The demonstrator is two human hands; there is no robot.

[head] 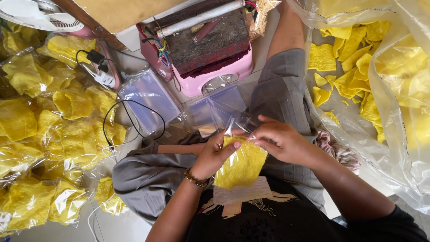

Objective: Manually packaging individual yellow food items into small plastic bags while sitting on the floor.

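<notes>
Left hand (214,154) and right hand (280,141) both gripping a clear plastic bag (239,130), easing a flat yellow cracker (242,166) inside over the lap; filled packets (49,134) piling left, loose crackers (349,67) waiting right.

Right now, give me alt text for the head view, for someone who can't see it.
A seated person's left hand and right hand hold a clear bag with a yellow cracker inside. Filled cracker bags lie at left, loose crackers at right.

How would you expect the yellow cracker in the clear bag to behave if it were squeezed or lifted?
The yellow cracker looks thin and bumpy, so probably brittle and light. Its clear bag, pinched by both hands, seems floppy and likely slippery.
</notes>
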